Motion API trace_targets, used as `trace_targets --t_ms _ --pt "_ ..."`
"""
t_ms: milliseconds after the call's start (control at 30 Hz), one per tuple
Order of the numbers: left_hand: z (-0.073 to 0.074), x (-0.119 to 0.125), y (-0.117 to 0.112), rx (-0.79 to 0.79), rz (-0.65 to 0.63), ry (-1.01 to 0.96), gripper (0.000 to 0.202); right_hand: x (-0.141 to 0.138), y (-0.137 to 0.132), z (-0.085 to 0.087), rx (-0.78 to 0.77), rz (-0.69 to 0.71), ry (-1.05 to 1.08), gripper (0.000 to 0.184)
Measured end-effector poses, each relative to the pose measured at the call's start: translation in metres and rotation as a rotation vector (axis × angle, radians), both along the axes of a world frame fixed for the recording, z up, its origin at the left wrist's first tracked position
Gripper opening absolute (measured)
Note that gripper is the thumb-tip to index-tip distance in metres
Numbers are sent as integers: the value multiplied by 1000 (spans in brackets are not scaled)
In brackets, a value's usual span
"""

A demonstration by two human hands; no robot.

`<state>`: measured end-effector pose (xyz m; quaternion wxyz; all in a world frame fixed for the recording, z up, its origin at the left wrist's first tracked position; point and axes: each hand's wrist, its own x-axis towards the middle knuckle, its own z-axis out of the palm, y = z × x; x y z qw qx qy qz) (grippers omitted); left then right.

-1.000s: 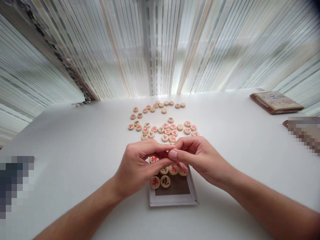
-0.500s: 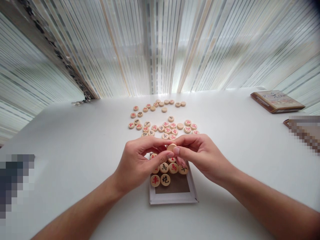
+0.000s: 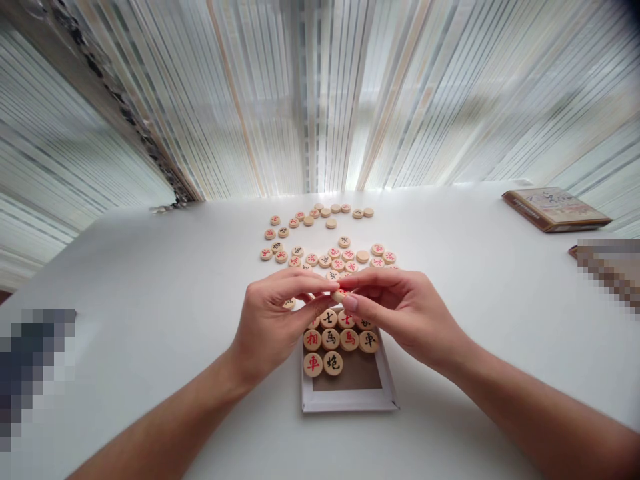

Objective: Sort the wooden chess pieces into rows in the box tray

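Note:
Between the fingertips of my left hand (image 3: pixel 275 320) and my right hand (image 3: pixel 400 313) is a round wooden xiangqi piece (image 3: pixel 340 295), tilted, with a bit of red marking showing. Both hands are closed in a pinch on it, above the far end of a shallow white-rimmed box (image 3: pixel 350 401) with a brown bottom. Inside the box, pieces with red and black characters lie face up in rows. The nearest row holds a red piece (image 3: pixel 313 365) and a black piece (image 3: pixel 333 363). My fingers cover part of the farthest row.
Many loose xiangqi pieces (image 3: pixel 338 265) are scattered on the white table (image 3: pixel 175 300) beyond my hands, some blank side up. A flat decorated box (image 3: pixel 557 208) lies at the back right, with a brown-edged item (image 3: pixel 607 273), partly blurred out, nearer. Striped string curtains (image 3: pixel 330 100) hang behind the table.
The held piece has turned in my fingers, from its blank face showing to a tilted edge with red marking. My left thumb has shifted, uncovering more pieces in the box.

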<state>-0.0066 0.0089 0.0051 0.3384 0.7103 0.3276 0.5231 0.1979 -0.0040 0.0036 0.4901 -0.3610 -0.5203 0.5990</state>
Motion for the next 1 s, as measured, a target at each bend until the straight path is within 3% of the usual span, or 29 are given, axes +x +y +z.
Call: trace_targets --t_ms 100,233,500,833,1000 --pt "0 1 -1 -54 19 18 20 0 -1 -3 113 -54 -66 24" --pt "1 2 -2 -212 37 -3 18 1 -3 -7 383 -151 -207 20" --pt "9 -1 0 -582 -165 -188 11 3 -1 -7 674 -151 -367 21" --pt "7 1 -1 -660 -137 -200 30 4 -1 -5 898 -256 -549 13" --pt "10 2 -3 -580 -129 -148 21 5 -3 2 916 -247 -605 13"
